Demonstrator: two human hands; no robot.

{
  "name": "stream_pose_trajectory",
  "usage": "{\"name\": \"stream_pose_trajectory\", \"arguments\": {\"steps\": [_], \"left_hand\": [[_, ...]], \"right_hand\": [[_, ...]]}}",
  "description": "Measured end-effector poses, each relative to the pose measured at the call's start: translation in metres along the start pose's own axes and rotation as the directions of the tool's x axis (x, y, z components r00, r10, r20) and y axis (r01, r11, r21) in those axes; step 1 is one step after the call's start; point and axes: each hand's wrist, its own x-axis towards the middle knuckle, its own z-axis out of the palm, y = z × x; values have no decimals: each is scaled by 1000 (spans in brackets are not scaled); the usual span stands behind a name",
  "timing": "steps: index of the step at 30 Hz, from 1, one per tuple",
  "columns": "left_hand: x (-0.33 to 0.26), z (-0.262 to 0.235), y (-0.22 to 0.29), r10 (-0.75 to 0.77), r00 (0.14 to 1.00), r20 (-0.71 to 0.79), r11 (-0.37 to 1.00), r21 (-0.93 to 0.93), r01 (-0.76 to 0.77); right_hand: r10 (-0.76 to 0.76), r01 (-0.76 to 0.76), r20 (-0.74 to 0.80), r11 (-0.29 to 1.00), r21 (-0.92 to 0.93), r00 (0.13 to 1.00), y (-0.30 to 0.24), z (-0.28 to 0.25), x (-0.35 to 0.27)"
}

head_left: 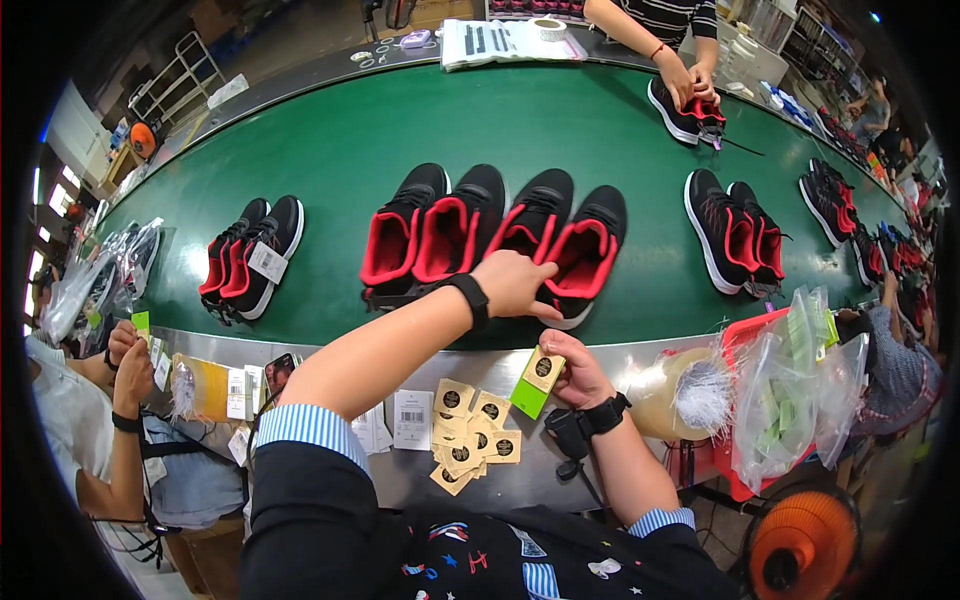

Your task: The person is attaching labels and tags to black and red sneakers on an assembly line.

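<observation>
Four black sneakers with red linings stand in a row at the middle of the green belt, their heels toward me. My left hand (513, 284) reaches across to the rightmost sneaker (597, 232), its fingers closed at the heel and collar edge. My right hand (580, 371) is closed around a green tag (530, 396) with a beige card (543, 369) bearing a dark round mark against it. Below the tag, a loose pile of similar beige cards (462, 452) lies on the metal ledge. White printed tags (412, 419) rest left of the pile.
Sneaker pairs stand left (255, 258) and right (735, 232) on the belt (560, 120). Across it, a co-worker's hands (688, 82) handle another pair. Plastic-wrapped rolls (680, 393), a red basket (745, 340) with bags and an orange fan (800, 545) are at right. Another worker's hands (128, 365) hold tags at left.
</observation>
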Motion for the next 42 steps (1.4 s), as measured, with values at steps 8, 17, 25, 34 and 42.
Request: {"name": "stream_pose_trajectory", "arguments": {"steps": [8,17,25,34,42], "left_hand": [[-85,-16,-60,-215,975,-55,974,68,218],[-105,-43,-55,-234,971,46,966,127,226],[-36,-42,-76,-228,899,-374,962,-229,149],[-40,-26,-98,-217,924,-313,949,-291,124],[-50,-21,-107,-185,910,-371,959,-269,85]], "right_hand": [[-91,72,-171,990,-117,981,-5,2,-2],[-534,238,-153,591,-771,831,-46,36,71],[-770,83,46,9,-997,637,-47,59,124],[-646,77,363,-427,-901,672,-50,55,134],[-610,103,387,-447,-889,691,-46,63,134]]}}
